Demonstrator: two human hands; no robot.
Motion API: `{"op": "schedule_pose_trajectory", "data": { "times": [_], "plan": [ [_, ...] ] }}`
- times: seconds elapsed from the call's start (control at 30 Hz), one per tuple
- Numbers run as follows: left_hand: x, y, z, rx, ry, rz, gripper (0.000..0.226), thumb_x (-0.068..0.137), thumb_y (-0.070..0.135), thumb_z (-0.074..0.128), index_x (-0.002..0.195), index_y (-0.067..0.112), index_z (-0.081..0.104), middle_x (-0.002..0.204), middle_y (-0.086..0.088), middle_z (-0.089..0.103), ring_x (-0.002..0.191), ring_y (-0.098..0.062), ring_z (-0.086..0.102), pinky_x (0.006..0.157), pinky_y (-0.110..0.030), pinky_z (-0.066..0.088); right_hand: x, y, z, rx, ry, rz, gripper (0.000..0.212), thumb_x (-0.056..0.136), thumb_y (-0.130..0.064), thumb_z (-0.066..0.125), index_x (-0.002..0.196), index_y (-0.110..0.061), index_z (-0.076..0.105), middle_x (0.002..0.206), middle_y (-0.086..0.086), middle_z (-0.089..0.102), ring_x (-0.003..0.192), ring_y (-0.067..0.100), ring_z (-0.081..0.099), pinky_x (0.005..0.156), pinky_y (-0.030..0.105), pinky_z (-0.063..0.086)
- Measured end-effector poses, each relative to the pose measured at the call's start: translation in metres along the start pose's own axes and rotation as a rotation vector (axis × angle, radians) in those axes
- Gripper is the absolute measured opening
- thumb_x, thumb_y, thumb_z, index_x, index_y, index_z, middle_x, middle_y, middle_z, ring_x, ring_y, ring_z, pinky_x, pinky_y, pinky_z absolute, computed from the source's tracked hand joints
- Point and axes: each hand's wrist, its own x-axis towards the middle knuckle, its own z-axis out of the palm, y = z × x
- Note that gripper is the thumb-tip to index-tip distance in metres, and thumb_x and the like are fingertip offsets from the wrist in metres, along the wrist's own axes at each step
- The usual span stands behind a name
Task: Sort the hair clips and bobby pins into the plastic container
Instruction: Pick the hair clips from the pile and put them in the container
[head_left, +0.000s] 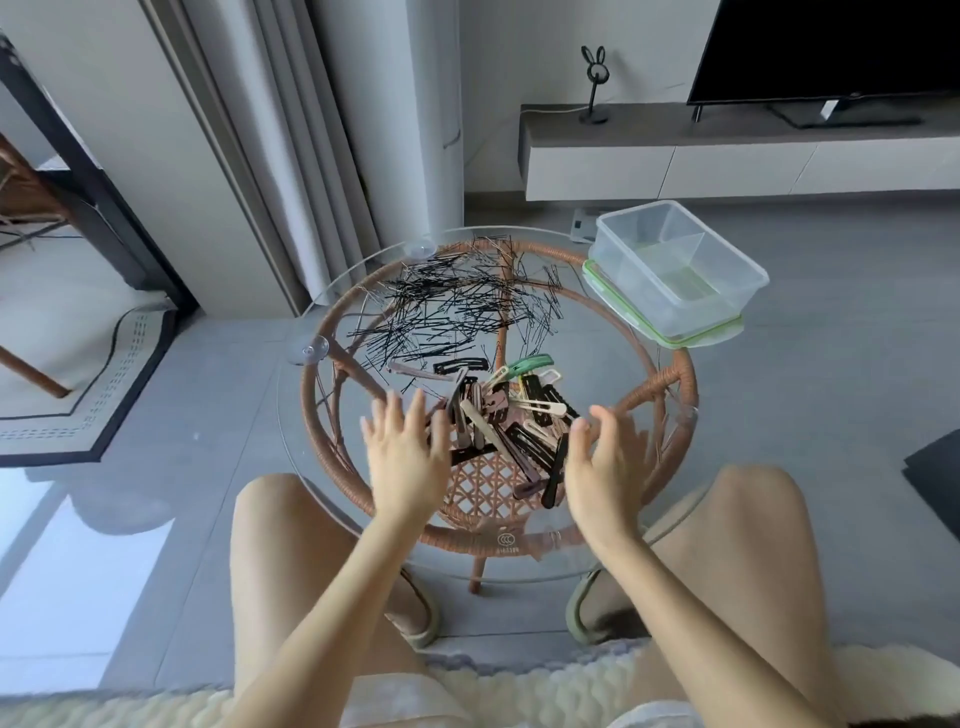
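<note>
A heap of hair clips (511, 421) in black, brown, beige and green lies on the near half of a round glass table (332, 499). Behind it, many black bobby pins (457, 306) are scattered over the far half. A clear plastic container (675, 265) with a divider stands at the table's far right edge on its green-rimmed lid (696, 338); nothing shows inside it. My left hand (408, 457) hovers at the left side of the clip heap, fingers spread. My right hand (602, 467) hovers at the heap's right side, fingers relaxed. Neither holds anything.
The table has a woven rattan frame (670, 379) under the glass, with suction cups (309, 351) near the rim. My bare knees flank its near edge. A low TV cabinet (727, 156) stands behind, curtains (291, 156) at the back left, a rug (78, 374) on the left.
</note>
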Motion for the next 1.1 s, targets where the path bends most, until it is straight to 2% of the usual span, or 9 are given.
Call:
{"op": "schedule_pose_trajectory", "data": {
  "times": [0.13, 0.23, 0.37, 0.47, 0.6, 0.73, 0.87, 0.97, 1.1],
  "plan": [
    [-0.009, 0.033, 0.018, -0.115, -0.056, 0.097, 0.057, 0.095, 0.044, 0.02, 0.145, 0.018, 0.027, 0.157, -0.007, 0.019, 0.147, -0.022, 0.007, 0.119, -0.039, -0.001, -0.01, -0.027, 0.031, -0.011, -0.04, 0.029, 0.049, 0.089, -0.033, 0.024, 0.108, -0.003, 0.057, 0.114, 0.017, 0.061, 0.117, 0.037, 0.047, 0.11, 0.048, 0.024],
    [-0.011, 0.045, 0.01, -0.359, -0.129, 0.079, 0.059, 0.093, 0.046, 0.021, 0.142, 0.016, 0.034, 0.154, -0.005, 0.028, 0.146, -0.02, 0.013, 0.12, -0.039, 0.004, -0.013, -0.042, 0.033, 0.088, -0.089, 0.026, 0.045, 0.092, -0.031, 0.027, 0.112, -0.003, 0.056, 0.116, 0.014, 0.06, 0.116, 0.032, 0.048, 0.102, 0.036, 0.029],
    [0.008, 0.039, -0.024, -0.57, -0.012, -0.024, 0.039, 0.097, 0.033, 0.038, 0.132, 0.018, 0.048, 0.131, 0.004, 0.055, 0.117, -0.015, 0.055, 0.1, -0.027, 0.042, 0.017, -0.051, 0.008, 0.218, -0.159, 0.031, 0.032, 0.097, -0.021, 0.038, 0.124, -0.009, 0.05, 0.128, 0.006, 0.057, 0.117, 0.019, 0.052, 0.099, 0.03, 0.04],
    [0.051, 0.023, -0.043, -0.545, 0.096, -0.064, 0.039, 0.096, 0.035, 0.039, 0.129, 0.018, 0.051, 0.125, 0.002, 0.06, 0.103, -0.012, 0.06, 0.09, -0.025, 0.049, 0.071, -0.058, -0.002, 0.227, -0.14, -0.004, 0.033, 0.098, -0.02, 0.037, 0.125, -0.007, 0.051, 0.129, 0.005, 0.057, 0.111, 0.014, 0.053, 0.09, 0.02, 0.036],
    [0.132, -0.006, -0.041, -0.232, 0.146, -0.046, 0.043, 0.096, 0.041, 0.037, 0.133, 0.024, 0.048, 0.146, -0.006, 0.042, 0.136, -0.026, 0.038, 0.115, -0.047, 0.025, 0.151, -0.058, 0.029, 0.061, -0.233, -0.105, 0.038, 0.098, -0.027, 0.037, 0.129, -0.006, 0.046, 0.137, 0.008, 0.05, 0.124, 0.02, 0.047, 0.096, 0.024, 0.033],
    [0.189, -0.028, -0.029, 0.116, 0.008, -0.208, 0.054, 0.094, 0.051, 0.027, 0.144, 0.031, 0.03, 0.157, -0.01, 0.014, 0.145, -0.035, 0.008, 0.116, -0.056, 0.002, 0.206, -0.05, 0.075, -0.175, -0.32, -0.149, 0.048, 0.097, -0.031, 0.036, 0.135, -0.001, 0.037, 0.14, 0.016, 0.043, 0.129, 0.028, 0.041, 0.106, 0.036, 0.034],
    [0.2, -0.022, -0.008, 0.235, -0.042, -0.154, 0.06, 0.094, 0.054, 0.018, 0.147, 0.027, 0.022, 0.158, -0.012, 0.01, 0.145, -0.037, -0.002, 0.119, -0.049, -0.005, 0.211, -0.054, 0.12, -0.323, -0.294, -0.131, 0.048, 0.098, -0.026, 0.03, 0.135, 0.004, 0.036, 0.144, 0.024, 0.036, 0.137, 0.032, 0.03, 0.118, 0.042, 0.019],
    [0.2, -0.014, -0.002, 0.207, -0.057, -0.089, 0.06, 0.095, 0.052, 0.016, 0.148, 0.024, 0.02, 0.158, -0.012, 0.009, 0.146, -0.033, -0.004, 0.12, -0.043, -0.005, 0.192, -0.06, 0.137, -0.32, -0.363, -0.198, 0.049, 0.1, -0.025, 0.026, 0.142, -0.002, 0.027, 0.154, 0.017, 0.021, 0.144, 0.026, 0.014, 0.12, 0.037, 0.006],
    [0.194, 0.003, -0.001, 0.072, -0.152, 0.042, 0.063, 0.095, 0.053, 0.017, 0.149, 0.02, 0.014, 0.159, -0.005, 0.003, 0.147, -0.022, -0.006, 0.118, -0.035, -0.007, 0.173, -0.072, 0.132, -0.214, -0.518, -0.314, 0.048, 0.101, -0.024, 0.025, 0.145, -0.007, 0.021, 0.156, 0.01, 0.017, 0.145, 0.02, 0.011, 0.116, 0.027, 0.001]
  ]
}}
